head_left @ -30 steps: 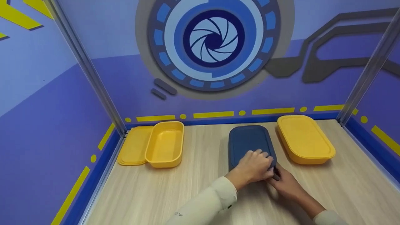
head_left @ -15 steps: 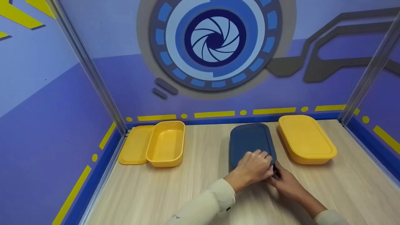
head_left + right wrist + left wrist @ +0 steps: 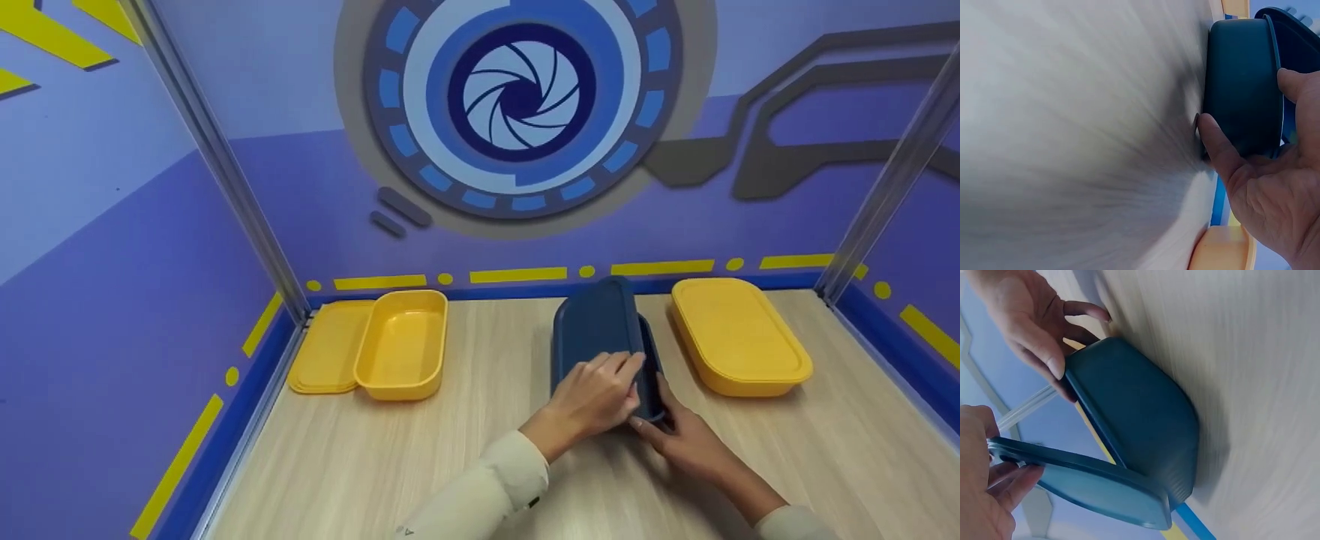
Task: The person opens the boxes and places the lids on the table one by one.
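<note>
Navy lid (image 3: 596, 326): 4 o'clock edge pinched by curled fingers of the left hand (image 3: 589, 394), tilted, seemingly for leverage.
Navy container (image 3: 1134, 399): under the lid, 5 o'clock corner clamped by the right hand (image 3: 690, 442) (bracing, I'd judge).
Open yellow container (image 3: 405, 391): navy's 9 o'clock.
Lidded yellow container (image 3: 739, 337): 3 o'clock, probably spaced for access.

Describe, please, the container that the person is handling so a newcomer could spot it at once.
On the pale wood-grain table, look right of the middle, just left of the closed yellow box. There the right hand holds the near end of the container, while the left hand holds its lid tilted up. The container alone is dark blue; both boxes beside it are yellow.
</note>
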A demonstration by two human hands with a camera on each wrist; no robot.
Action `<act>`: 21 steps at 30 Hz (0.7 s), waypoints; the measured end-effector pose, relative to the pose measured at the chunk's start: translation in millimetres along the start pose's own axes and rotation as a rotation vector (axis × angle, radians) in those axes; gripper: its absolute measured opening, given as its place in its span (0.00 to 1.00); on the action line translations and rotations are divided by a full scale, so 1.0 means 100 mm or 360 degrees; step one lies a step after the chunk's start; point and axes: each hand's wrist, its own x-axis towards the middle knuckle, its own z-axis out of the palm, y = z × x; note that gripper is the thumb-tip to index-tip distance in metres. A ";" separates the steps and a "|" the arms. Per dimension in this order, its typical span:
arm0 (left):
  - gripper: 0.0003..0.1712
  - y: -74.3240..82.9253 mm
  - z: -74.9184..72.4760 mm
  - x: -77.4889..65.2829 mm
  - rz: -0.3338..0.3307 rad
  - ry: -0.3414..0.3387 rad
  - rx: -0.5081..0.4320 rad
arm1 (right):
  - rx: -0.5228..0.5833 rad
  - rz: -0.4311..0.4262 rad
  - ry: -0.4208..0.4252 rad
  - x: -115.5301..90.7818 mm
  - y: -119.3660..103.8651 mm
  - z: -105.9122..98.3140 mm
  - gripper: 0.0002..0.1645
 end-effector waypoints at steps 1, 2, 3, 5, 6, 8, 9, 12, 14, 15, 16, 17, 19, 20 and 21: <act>0.27 -0.02 -0.02 -0.01 -0.0007 0.0004 -0.0004 | 0.0006 0.0007 -0.0009 0.00 0.00 0.00 0.69; 0.28 -0.04 -0.03 -0.02 -0.0015 0.0010 -0.0012 | 0.0004 0.0015 -0.0018 0.01 -0.01 0.00 0.69; 0.28 -0.06 -0.05 -0.04 -0.0023 0.0023 -0.0017 | 0.0001 0.0024 -0.0024 0.01 -0.01 0.00 0.69; 0.29 -0.11 -0.06 -0.07 -0.0040 0.0069 -0.0015 | -0.0029 0.0041 -0.0032 0.02 -0.01 -0.01 0.69; 0.28 -0.15 -0.07 -0.09 -0.0053 0.0112 -0.0019 | -0.0047 0.0034 -0.0032 0.02 -0.01 -0.01 0.68; 0.28 -0.21 -0.05 -0.13 -0.0083 0.0205 -0.0043 | -0.0081 0.0016 -0.0017 0.02 0.00 -0.01 0.68; 0.28 -0.25 -0.04 -0.15 -0.0100 0.0253 -0.0060 | -0.0097 0.0007 -0.0014 0.02 0.00 -0.01 0.67; 0.28 -0.36 -0.02 -0.22 -0.0175 0.0366 -0.0125 | -0.0116 0.0002 -0.0018 0.03 0.00 0.00 0.67; 0.29 -0.42 -0.02 -0.26 -0.0247 0.0404 -0.0190 | -0.0124 0.0033 -0.0043 0.04 -0.01 0.01 0.69; 0.29 -0.45 -0.02 -0.28 -0.0283 0.0421 -0.0219 | -0.0127 0.0049 -0.0056 0.04 -0.01 0.01 0.69; 0.30 -0.47 -0.02 -0.29 -0.0322 0.0434 -0.0249 | -0.0126 0.0058 -0.0061 0.03 -0.01 0.00 0.70; 0.30 -0.49 -0.02 -0.31 -0.0362 0.0442 -0.0284 | -0.0129 0.0059 -0.0062 0.03 -0.01 0.00 0.70; 0.30 -0.51 -0.02 -0.32 -0.0421 0.0460 -0.0332 | -0.0134 0.0056 -0.0059 0.02 -0.02 -0.01 0.71; 0.30 -0.52 -0.02 -0.33 -0.0443 0.0467 -0.0344 | -0.0137 0.0054 -0.0054 0.02 -0.02 -0.01 0.72; 0.30 -0.53 -0.02 -0.34 -0.0457 0.0477 -0.0350 | -0.0138 0.0050 -0.0049 0.02 -0.02 -0.02 0.72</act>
